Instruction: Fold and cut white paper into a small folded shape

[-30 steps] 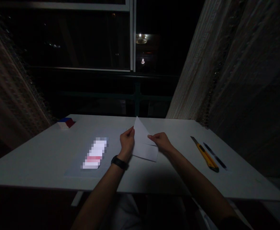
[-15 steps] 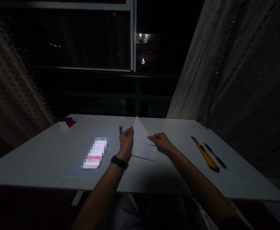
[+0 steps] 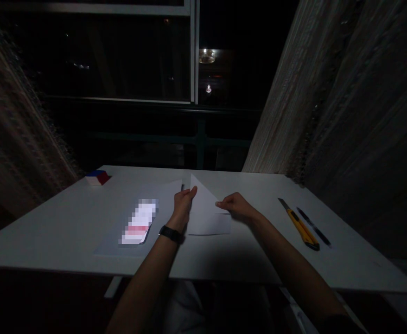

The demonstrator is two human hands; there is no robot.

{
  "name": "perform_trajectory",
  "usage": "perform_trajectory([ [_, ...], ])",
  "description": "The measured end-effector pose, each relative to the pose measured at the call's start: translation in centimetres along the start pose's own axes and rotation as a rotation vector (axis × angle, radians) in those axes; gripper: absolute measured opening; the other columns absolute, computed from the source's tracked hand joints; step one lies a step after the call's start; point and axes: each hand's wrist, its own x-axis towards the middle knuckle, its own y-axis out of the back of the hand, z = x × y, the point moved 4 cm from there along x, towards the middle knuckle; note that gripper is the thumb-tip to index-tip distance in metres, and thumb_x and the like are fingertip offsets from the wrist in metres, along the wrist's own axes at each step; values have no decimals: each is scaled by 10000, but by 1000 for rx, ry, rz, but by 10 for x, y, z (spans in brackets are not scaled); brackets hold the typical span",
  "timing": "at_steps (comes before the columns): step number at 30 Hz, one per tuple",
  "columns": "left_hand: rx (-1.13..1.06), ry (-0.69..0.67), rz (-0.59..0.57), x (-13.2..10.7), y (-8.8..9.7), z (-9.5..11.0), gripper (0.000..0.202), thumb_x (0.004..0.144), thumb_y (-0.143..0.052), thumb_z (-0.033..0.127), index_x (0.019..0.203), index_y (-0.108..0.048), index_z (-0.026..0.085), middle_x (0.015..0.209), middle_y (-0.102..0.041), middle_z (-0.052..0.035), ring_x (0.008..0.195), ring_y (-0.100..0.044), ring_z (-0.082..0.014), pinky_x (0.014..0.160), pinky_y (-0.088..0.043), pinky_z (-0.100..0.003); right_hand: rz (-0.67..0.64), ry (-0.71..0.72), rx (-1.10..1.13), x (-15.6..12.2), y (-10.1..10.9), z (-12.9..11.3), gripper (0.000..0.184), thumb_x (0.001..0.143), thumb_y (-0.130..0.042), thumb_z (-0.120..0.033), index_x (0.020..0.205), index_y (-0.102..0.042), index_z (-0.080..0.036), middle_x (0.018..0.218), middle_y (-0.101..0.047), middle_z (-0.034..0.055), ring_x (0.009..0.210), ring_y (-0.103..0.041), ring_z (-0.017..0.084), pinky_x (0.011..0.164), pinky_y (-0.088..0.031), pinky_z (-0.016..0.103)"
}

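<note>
A white sheet of paper (image 3: 205, 215), with a folded triangular top part and a rectangular strip below, is held between my two hands over the table. My left hand (image 3: 184, 204), with a dark band on its wrist, grips the paper's left edge, thumb on top. My right hand (image 3: 237, 205) pinches the slanted right edge between thumb and fingers. Left of my left hand, a lit phone (image 3: 140, 221) with a blurred screen lies on another pale sheet (image 3: 167, 195). A small dark object, partly hidden, shows just behind my left hand.
On the white table (image 3: 50, 222), a yellow box cutter (image 3: 301, 227) with its blade out lies at the right, beside a dark pen (image 3: 313, 226). A cube-like block in blue, red and white (image 3: 98, 177) sits at the far left. Curtains and a dark window stand behind.
The paper has turned slightly and its tip has shifted left. My left thumb now lies over the paper's left edge. My right hand has barely moved and keeps its pinch.
</note>
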Motion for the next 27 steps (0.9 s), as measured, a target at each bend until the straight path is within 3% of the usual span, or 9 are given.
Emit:
perform_trajectory([
  [7,-49,79,-136,-3,-4,1,359,563,-754,407,703,-642,95,623,-652,-67,509,-573,-151,509,-446,-266,-32,4,3,-2,4,-2,456,555,-676,-560,437,-543,-140,393,-355,-40,426,-310,76,437,-215,243],
  [16,-15,54,-48,0,1,4,331,550,-757,393,660,-645,102,571,-636,-55,500,-566,-153,511,-444,-269,-140,10,45,-4,1,-8,417,581,-684,-509,460,-574,-125,424,-386,-42,449,-312,69,463,-225,241],
  [27,-39,55,-32,1,3,6,336,542,-759,386,660,-634,97,580,-635,-53,504,-567,-150,517,-440,-270,-286,-12,52,-9,11,-10,373,593,-694,-455,474,-597,-114,425,-432,-37,454,-362,73,477,-252,242],
])
